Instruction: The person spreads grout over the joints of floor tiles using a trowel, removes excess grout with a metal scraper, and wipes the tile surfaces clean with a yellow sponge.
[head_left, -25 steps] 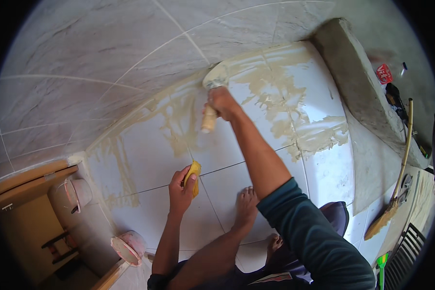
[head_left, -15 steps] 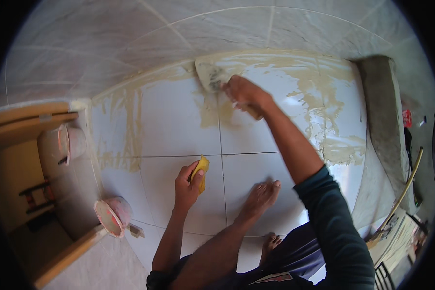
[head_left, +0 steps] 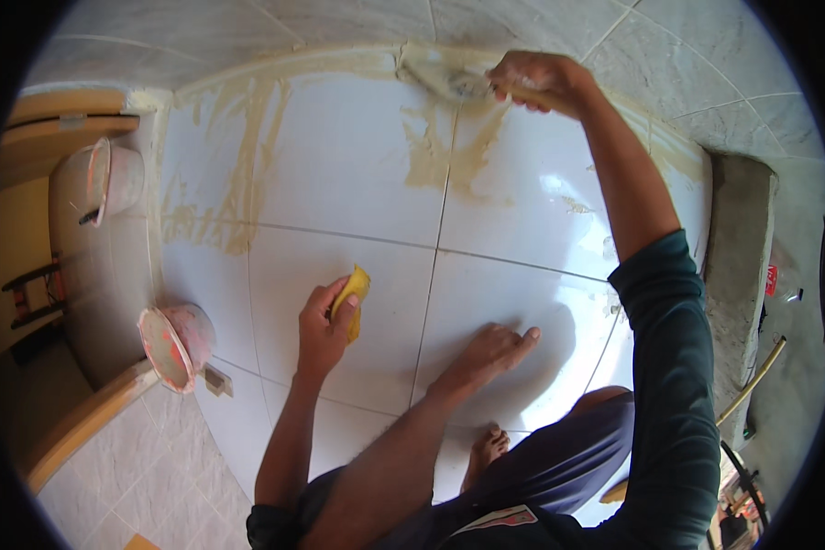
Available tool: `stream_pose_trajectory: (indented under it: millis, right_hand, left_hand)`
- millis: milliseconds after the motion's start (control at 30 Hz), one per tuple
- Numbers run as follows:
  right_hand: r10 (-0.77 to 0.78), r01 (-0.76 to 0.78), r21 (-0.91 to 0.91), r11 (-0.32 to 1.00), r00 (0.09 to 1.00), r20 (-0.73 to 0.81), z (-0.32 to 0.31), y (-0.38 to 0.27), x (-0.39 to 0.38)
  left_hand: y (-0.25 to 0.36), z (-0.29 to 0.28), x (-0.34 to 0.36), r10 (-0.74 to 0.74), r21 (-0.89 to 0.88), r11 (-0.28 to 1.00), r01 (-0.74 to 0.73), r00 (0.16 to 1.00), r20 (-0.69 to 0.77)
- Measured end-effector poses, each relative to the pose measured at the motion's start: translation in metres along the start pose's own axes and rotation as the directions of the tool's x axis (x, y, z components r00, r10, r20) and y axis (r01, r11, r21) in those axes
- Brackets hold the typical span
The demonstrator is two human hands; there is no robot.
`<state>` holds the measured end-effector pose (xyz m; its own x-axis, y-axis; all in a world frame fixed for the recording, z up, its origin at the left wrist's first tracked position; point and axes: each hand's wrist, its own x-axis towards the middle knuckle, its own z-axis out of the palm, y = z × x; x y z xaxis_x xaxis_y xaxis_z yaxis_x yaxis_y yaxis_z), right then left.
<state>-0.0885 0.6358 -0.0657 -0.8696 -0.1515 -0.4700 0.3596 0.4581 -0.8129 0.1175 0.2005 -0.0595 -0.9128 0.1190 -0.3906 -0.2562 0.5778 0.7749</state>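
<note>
My right hand (head_left: 559, 81) is closed around the wooden handle of a putty knife. Its wide, smeared blade (head_left: 445, 82) lies low over the far edge of the white tiles (head_left: 339, 147), where they meet the grey tiled wall. Beige grout (head_left: 431, 147) is smeared near the blade and along that edge. Closer to me, my left hand (head_left: 321, 323) grips a thin yellow sponge (head_left: 352, 298) between thumb and fingers, just above the tiles. The exact form of the sponge's far side is hidden by the fingers.
Two pinkish buckets stand at the left, one lower (head_left: 172, 348) and one farther (head_left: 115, 181). Beside the lower one lies a small scraper (head_left: 217, 381). A rough cement ledge (head_left: 738, 229) borders the right side. My bare foot (head_left: 490, 357) rests on the tiles.
My right hand has moved the putty knife farther away, toward the wall, and the blade now points more to the left. My left hand keeps the sponge; the whole view has shifted.
</note>
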Motion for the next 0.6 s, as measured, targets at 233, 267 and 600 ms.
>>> stream_pose_trajectory:
  millis: [233,267,600]
  right_hand:
    - [0.336,-0.293,-0.308,0.905,0.937,0.094,0.046,0.013,-0.062]
    - [0.104,-0.085,-0.124,0.989,0.982,0.155,0.054,0.054,-0.085]
    - [0.137,-0.132,-0.193,0.972,0.99,0.014,0.046,0.023,-0.096]
  left_hand:
    - [-0.003,-0.005,-0.007,0.011,0.027,1.0,-0.01,0.999,-0.047]
    - [-0.001,0.002,-0.006,0.003,0.003,1.0,-0.002,0.999,-0.038]
    - [-0.014,0.004,-0.028,0.0,0.024,1.0,0.001,0.998,-0.064]
